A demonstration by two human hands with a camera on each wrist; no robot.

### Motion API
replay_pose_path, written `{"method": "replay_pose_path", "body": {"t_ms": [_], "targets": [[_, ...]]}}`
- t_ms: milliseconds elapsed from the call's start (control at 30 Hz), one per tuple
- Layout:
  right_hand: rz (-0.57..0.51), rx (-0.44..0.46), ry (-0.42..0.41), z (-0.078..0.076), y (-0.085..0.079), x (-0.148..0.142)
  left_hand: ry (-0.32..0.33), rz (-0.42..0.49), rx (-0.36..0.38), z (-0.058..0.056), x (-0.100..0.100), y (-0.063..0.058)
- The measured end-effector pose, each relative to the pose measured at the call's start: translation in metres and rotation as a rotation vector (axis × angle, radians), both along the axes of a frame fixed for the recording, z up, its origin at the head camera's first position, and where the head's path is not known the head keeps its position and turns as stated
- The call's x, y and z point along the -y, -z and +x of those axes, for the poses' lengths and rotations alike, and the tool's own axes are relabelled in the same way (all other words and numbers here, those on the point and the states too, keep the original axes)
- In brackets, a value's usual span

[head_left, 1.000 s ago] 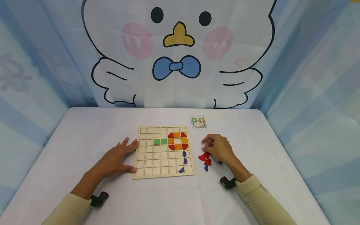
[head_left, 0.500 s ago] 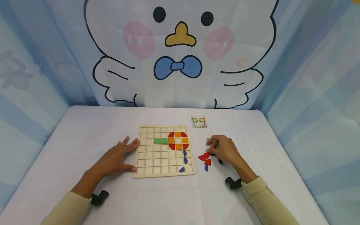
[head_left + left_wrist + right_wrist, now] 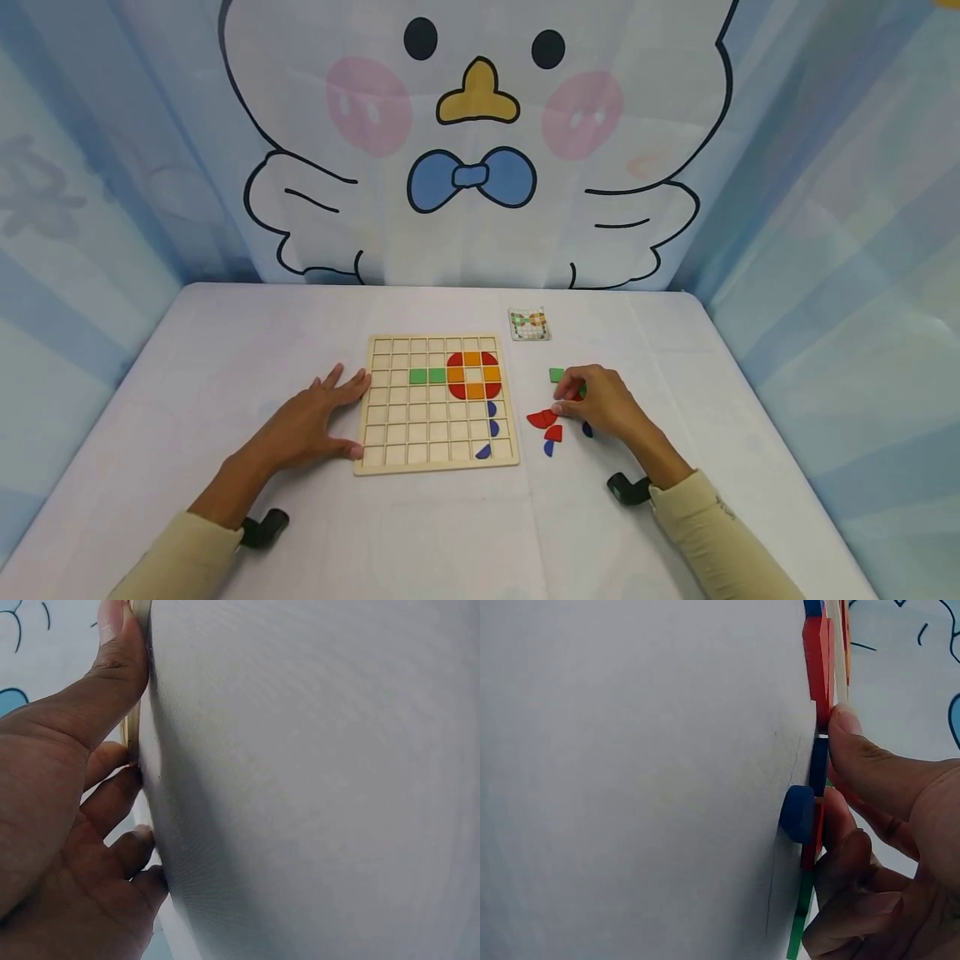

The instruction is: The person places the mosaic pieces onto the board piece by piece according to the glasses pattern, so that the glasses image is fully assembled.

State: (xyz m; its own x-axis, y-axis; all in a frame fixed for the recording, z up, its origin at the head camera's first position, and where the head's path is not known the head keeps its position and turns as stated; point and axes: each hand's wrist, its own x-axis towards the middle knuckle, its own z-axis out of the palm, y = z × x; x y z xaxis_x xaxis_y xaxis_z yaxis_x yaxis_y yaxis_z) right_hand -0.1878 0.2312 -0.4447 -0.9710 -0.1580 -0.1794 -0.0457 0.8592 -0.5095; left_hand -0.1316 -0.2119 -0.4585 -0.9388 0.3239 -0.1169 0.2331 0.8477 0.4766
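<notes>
My left hand [image 3: 311, 421] lies with fingers spread along the left edge of a wooden grid board [image 3: 397, 446], thumb and fingertips touching it. On the board sit two green squares [image 3: 427, 377], a ring of orange squares and red quarter-circles [image 3: 491, 389], and several blue half-circles [image 3: 493, 428]. Right of the board, my right hand [image 3: 596, 402] is low over loose pieces, its fingers bent and thumb apart from them. The thumb tip is at a red piece [image 3: 538, 420]. In the right wrist view, a blue piece [image 3: 799, 814] lies near the fingers; no piece is clearly held.
A small pattern card [image 3: 530, 324] lies beyond the board's right corner. Loose pieces near the right hand include a green square [image 3: 556, 375], another red piece [image 3: 553, 433] and a blue half-circle [image 3: 549, 448]. A printed curtain [image 3: 472, 242] stands behind the white table [image 3: 420, 533].
My right hand has shifted slightly right and toward me over the loose pieces, uncovering a green square. The red pieces have moved closer together. The left hand stays at the board's edge.
</notes>
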Motion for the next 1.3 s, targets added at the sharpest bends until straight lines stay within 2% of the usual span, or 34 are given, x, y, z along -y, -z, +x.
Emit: {"method": "replay_pose_path", "body": {"t_ms": [233,933,1300], "targets": [[0.003,-0.009,-0.027,0.002,0.0,-0.004,0.005,0.007,-0.011,0.0,0.001,0.001],[-0.019,0.05,-0.126,0.004,0.0,-0.001,0.007,0.015,-0.009,0.001,0.002,0.0],[-0.098,0.099,-0.201,0.003,-0.005,0.005,0.008,0.018,-0.006,0.001,0.002,-0.001]]}}
